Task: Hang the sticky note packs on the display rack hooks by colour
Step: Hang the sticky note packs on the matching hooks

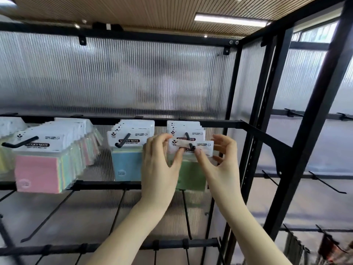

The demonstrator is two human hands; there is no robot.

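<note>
Both hands (159,165) (222,161) pinching green pack (191,150) at hook tip (193,147).

A slatted wooden ceiling (152,8) ran across the top of the frame, with a long strip light (230,20) glowing at upper right. Ribbed translucent panels (124,73) filled the background, and dark hanging items (328,247) showed blurred at lower right.

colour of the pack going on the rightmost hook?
Green pack, held by both hands; head view.
</note>
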